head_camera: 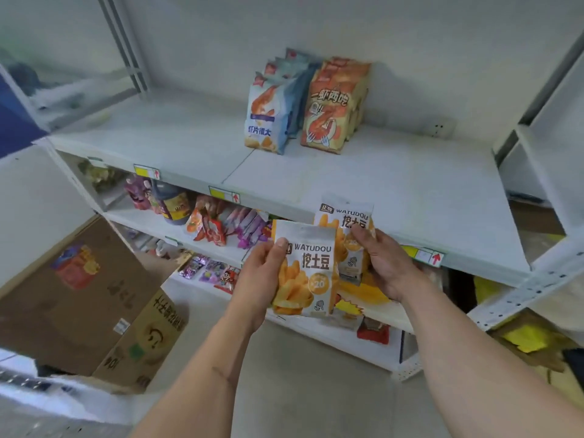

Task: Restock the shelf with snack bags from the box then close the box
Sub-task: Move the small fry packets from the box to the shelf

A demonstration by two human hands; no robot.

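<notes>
My left hand (262, 273) grips a white and orange WATUDOU snack bag (308, 273) by its left edge, thumb on the front. Beside it my right hand (385, 263) holds a second WATUDOU bag (343, 219) a little higher, its top just over the front lip of the white upper shelf (395, 191). Both bags are upright, in front of the shelf edge. The brown cardboard box (79, 298) stands on the floor at lower left, flaps open; its inside is hidden.
Rows of blue-white prawn chip bags (268, 118) and orange prawn bags (331, 112) stand at the back of the upper shelf. Lower shelves (221, 226) carry several mixed snacks and a dark bottle. Yellow price tags line the shelf edges. A metal upright (537, 289) frames the right.
</notes>
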